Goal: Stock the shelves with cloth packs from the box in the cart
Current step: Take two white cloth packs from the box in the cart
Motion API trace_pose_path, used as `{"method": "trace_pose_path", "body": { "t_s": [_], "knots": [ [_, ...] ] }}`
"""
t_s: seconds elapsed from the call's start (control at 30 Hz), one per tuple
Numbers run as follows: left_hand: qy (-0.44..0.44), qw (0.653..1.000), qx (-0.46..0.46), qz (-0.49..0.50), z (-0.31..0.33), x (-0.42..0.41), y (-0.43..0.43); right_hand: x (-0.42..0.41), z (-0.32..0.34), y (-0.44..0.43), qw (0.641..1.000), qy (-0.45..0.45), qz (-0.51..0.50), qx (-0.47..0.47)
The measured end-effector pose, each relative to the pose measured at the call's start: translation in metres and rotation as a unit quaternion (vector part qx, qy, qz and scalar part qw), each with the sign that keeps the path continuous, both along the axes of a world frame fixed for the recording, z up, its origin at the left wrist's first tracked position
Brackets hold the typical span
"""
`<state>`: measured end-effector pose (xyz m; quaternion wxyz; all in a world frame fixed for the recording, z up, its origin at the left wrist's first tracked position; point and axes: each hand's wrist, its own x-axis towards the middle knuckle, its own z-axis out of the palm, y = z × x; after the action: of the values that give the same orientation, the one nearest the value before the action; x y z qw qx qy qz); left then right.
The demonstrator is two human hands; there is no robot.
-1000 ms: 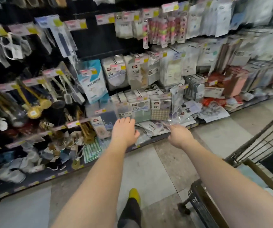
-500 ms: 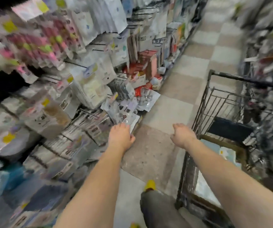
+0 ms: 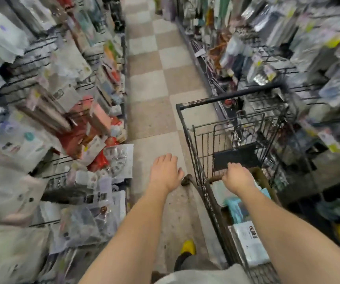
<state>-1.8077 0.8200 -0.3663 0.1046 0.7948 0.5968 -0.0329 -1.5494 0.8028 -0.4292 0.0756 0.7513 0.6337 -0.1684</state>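
Two hands are forward. The right hand (image 3: pixel 237 178) is nearer, over the cardboard box (image 3: pixel 213 178) in the cart (image 3: pixel 204 144) at lower right; cloth packs (image 3: pixel 249 242) lie beneath its forearm. Whether its fingers grip cannot be told. The left hand (image 3: pixel 165 173) hangs outside the cart, fingers relaxed.

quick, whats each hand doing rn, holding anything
Left hand: open, holds nothing, beside the cart.
Right hand: at the box rim inside the cart; whether it grips cannot be told.
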Motion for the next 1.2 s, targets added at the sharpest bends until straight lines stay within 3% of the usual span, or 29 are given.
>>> {"method": "trace_pose_path", "body": {
  "t_s": [0.23, 0.53, 0.87, 1.2],
  "knots": [
    [-0.005, 0.967, -0.025, -0.252, -0.006, 0.090, 0.069, 0.040, -0.011, -0.005, 0.984, 0.010, -0.174, -0.038],
    [0.043, 0.879, -0.075, -0.468, -0.042, 0.175, 0.119, 0.043, -0.008, -0.050, 0.898, 0.021, -0.426, -0.107],
    [0.089, 0.840, -0.097, -0.526, -0.080, 0.207, 0.159, 0.015, -0.024, -0.066, 0.816, 0.048, -0.568, -0.098],
    [0.143, 0.837, -0.155, -0.504, -0.124, 0.261, 0.122, 0.053, -0.085, -0.089, 0.755, 0.145, -0.633, -0.096]
  ]
}}
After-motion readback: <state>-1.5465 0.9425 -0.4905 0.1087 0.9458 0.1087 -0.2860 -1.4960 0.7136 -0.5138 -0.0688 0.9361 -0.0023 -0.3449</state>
